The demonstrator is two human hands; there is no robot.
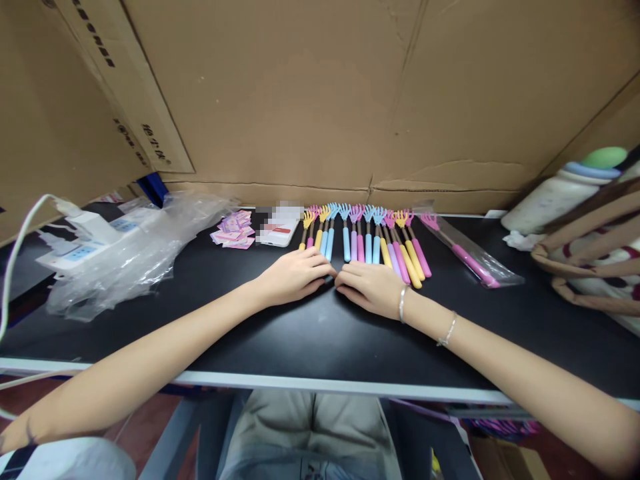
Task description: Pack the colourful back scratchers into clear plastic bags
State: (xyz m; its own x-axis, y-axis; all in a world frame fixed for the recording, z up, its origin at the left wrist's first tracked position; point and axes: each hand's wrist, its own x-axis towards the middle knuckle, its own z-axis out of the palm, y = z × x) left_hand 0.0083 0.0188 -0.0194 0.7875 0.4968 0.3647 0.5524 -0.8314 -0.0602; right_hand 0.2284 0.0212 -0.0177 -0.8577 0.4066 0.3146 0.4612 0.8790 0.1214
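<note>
Small back scratchers [369, 248] with claw-shaped heads and pink, yellow, blue and purple handles lie side by side in a row, heads toward the cardboard wall. My left hand [295, 275] rests palm down at the near ends of the left handles, its fingers stretched out and loosely together. My right hand [374, 287], with two bracelets on the wrist, lies just before the middle handles. The fingertips of both hands meet or nearly meet. Neither hand visibly grips anything, though both cover some handle ends. To the right, a pink back scratcher [473, 263] lies in a clear plastic sleeve.
Left of the row are a white box-like device [281, 230], a pile of pink cards [235, 231], clear plastic bags [145, 257] and a power strip [83, 250]. A bottle [557, 193] and a bag [575, 263] stand right. Cardboard [300, 100] walls the back.
</note>
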